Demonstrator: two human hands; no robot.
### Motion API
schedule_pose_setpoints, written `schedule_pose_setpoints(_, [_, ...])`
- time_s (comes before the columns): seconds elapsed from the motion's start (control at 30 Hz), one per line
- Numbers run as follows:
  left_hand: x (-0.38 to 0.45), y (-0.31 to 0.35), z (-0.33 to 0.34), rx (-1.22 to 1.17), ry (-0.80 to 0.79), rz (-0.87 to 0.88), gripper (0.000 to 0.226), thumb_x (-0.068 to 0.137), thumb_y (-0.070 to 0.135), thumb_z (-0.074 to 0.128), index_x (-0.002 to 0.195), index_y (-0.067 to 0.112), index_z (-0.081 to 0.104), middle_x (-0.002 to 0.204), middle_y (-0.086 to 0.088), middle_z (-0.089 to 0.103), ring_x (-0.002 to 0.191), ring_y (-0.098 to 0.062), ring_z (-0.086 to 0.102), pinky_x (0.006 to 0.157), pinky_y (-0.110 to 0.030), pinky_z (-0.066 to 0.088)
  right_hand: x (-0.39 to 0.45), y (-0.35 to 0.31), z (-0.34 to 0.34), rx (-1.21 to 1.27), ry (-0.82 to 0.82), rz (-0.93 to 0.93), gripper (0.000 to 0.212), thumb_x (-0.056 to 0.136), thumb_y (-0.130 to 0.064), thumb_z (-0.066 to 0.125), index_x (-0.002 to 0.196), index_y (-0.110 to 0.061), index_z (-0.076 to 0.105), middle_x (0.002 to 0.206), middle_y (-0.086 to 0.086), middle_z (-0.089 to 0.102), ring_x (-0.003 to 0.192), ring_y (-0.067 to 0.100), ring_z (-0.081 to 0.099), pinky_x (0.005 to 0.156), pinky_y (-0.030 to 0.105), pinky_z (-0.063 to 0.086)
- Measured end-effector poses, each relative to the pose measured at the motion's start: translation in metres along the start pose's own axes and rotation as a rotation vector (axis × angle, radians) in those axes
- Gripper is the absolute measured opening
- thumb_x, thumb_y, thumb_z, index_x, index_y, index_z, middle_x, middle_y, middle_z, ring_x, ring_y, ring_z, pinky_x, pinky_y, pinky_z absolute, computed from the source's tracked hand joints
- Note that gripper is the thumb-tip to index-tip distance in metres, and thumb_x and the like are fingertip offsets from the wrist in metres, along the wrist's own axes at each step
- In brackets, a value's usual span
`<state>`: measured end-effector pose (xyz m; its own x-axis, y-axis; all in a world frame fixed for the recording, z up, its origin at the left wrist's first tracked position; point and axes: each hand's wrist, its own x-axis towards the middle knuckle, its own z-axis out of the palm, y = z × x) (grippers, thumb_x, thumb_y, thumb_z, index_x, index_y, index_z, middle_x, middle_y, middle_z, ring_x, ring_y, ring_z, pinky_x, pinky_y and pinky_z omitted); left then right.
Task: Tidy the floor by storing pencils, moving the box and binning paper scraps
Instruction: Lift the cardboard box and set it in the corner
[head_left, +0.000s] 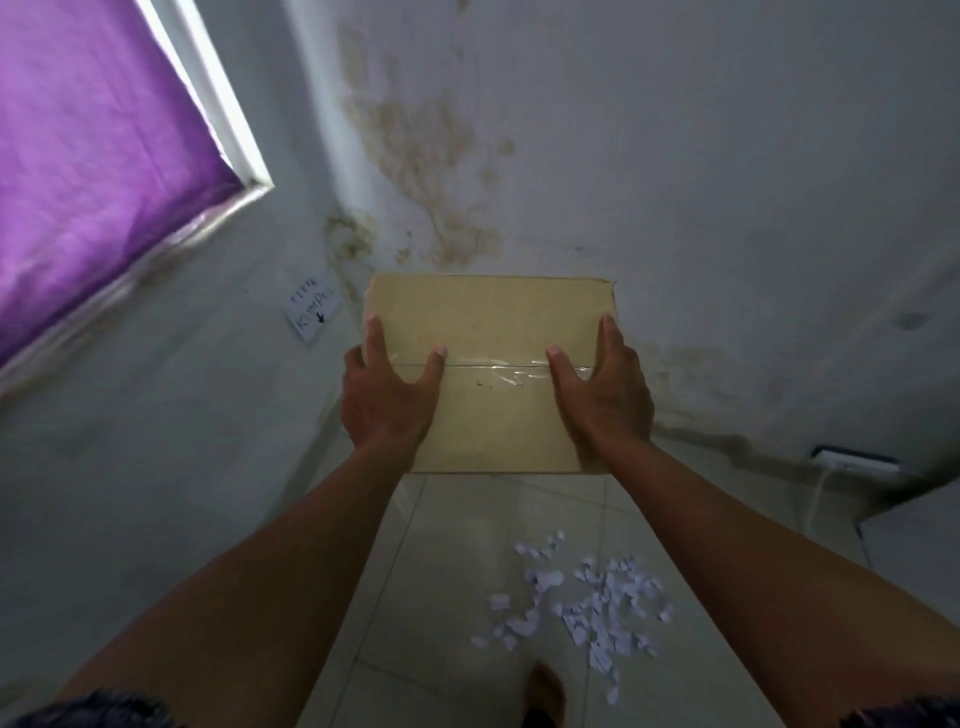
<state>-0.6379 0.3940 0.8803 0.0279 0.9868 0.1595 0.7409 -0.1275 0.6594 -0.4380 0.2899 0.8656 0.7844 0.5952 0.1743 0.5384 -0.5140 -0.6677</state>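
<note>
Holding a flat tan cardboard box with clear tape along its centre seam, up in front of us, above the pale tiled floor. Left hand grips the box's left edge: fingers down the side, thumb pressed on the top face near the tape. Right hand mirrors that on the right edge, thumb on top by the tape, fingers wrapped over the side. Both hands clamped on the box, box roughly level, top face toward the camera.

We see a scatter of small white torn paper scraps lying on the floor tiles below and right of the box, between our forearms, well apart from it.

Behind the box we have a stained white wall with brownish patches. A small white handwritten note is stuck to the wall just left of the box. A purple curtain in a white frame fills the upper left. A white wall socket sits low on the right. A foot shows at the bottom edge, near the scraps. We see no pencils in view.
</note>
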Motion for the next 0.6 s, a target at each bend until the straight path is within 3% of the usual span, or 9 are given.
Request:
schedule_pose_setpoints(0.3, [0.085,0.001,0.013,0.000,0.093,-0.088,0.091,0.079,0.072,0.056,0.151,0.032,0.016,0.143,-0.012,0.042,0.119,-0.034,0.052,0.092,-0.052,0.051,0.099,-0.056,0.055,0.005,-0.076,-0.164,0.080,0.080,-0.078,0.042,0.145,-0.039,0.018,0.139,0.002,0.048,0.116,0.028,0.057,0.088,0.043,0.046])
schedule_pose_setpoints(0.6, [0.223,-0.035,0.041,0.000,0.147,-0.142,0.094,0.078,0.073,0.056,0.151,0.030,0.016,0.138,-0.015,0.045,0.115,-0.036,0.054,0.088,-0.049,0.052,0.198,-0.129,0.169,0.035,-0.135,-0.257,0.078,0.081,-0.075,0.044,0.146,-0.038,0.021,0.142,0.000,0.048,0.120,0.026,0.055,0.093,0.043,0.045])
